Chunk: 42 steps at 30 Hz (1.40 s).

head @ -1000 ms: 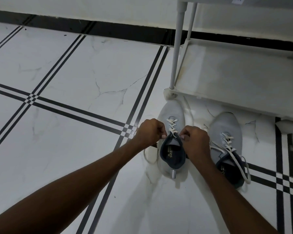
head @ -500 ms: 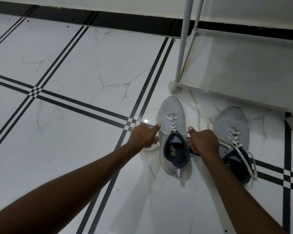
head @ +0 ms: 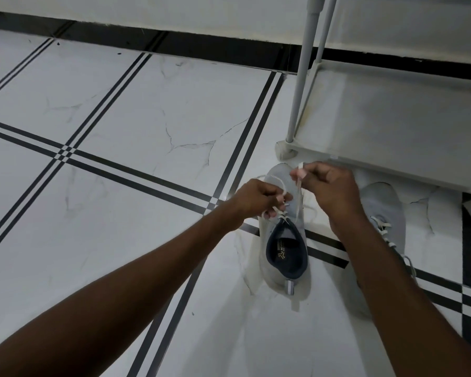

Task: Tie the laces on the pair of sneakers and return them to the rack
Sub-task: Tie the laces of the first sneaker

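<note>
Two light grey sneakers with dark blue linings stand on the tiled floor in front of the rack. Over the left sneaker [head: 283,257], my left hand [head: 256,200] pinches a loop of its white lace at the top eyelets. My right hand [head: 326,186] holds the other lace end [head: 299,183] up above the toe, pinched between thumb and finger. The right sneaker [head: 384,210] sits beside it, partly hidden by my right forearm, its white laces lying loose.
A white shoe rack [head: 392,118] stands at the right against the wall, its bottom shelf bare, with a corner post [head: 302,77] just beyond the left sneaker. White marble floor tiles with black stripes spread to the left. A black skirting runs along the wall.
Both hands had pulled the lace ends apart to the sides; now they have come together over the left sneaker, the right hand raised with one end, the left hand holding a loop.
</note>
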Motion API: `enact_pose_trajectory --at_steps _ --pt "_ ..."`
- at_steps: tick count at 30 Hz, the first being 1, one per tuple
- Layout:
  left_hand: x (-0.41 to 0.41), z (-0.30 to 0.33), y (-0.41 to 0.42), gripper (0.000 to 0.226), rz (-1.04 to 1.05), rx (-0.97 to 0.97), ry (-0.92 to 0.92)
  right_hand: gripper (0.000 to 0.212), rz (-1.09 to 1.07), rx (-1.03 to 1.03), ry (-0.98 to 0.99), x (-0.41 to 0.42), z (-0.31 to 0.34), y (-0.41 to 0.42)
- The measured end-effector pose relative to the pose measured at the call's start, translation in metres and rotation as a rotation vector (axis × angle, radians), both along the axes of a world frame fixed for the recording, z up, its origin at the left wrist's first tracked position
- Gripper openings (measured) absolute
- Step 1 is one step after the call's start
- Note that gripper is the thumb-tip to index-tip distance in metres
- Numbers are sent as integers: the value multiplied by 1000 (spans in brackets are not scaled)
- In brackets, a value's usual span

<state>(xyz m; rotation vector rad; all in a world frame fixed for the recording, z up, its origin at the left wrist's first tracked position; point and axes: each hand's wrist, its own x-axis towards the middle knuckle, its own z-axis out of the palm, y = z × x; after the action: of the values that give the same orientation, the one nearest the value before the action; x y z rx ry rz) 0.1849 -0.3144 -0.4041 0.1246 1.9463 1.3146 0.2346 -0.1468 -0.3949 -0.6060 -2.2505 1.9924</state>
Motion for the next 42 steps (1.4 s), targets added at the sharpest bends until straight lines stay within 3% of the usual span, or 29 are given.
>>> enact_pose_trajectory --at_steps 3,6,8,11,14,17,19,22,24,29,31,34,36,38,40,42 --pt "-2 11 5 17 -180 -28 60 9 109 -53 13 -11 4 1" --pt "-9 24 1 13 -207 -5 76 12 205 -134 -43 -18 2 3" --pt "-15 30 -6 23 -199 -13 74 14 232 -205 -96 -18 -2 3" --pt "-23 34 -16 38 -137 -19 67 15 292 -64 -155 -14 -8 3" --pt "-32 35 -28 31 -138 -22 128 15 389 -6 -221 -9 -7 2" --pt "-38 33 -34 11 -288 -154 482 15 444 114 -236 -8 -6 -2" --pt "-31 29 -28 14 -334 -276 808 19 432 136 -224 -9 -7 -5" --pt "-16 18 -15 12 -271 -414 1146 26 379 -28 -268 -13 -12 -7" --pt "-7 12 -9 12 -199 -429 1191 26 365 -152 -313 -16 -15 -6" --pt "5 10 0 4 119 -165 786 17 313 -392 -372 -14 -25 2" --pt "3 8 -4 11 209 -79 564 13 180 -251 -359 -12 -27 7" --pt "-3 0 -19 26 346 11 163 15 -193 80 -291 -3 -34 27" --pt "-2 -11 -34 18 432 -39 -93 15 -375 292 -268 8 -41 41" --pt "7 -22 -43 14 390 -149 -291 5 -361 561 -380 20 -46 44" --pt "14 -32 -45 14 311 -246 -294 10 -276 742 -467 28 -46 31" --pt "14 -37 -40 20 233 -347 -61 21 -189 765 -400 33 -48 16"
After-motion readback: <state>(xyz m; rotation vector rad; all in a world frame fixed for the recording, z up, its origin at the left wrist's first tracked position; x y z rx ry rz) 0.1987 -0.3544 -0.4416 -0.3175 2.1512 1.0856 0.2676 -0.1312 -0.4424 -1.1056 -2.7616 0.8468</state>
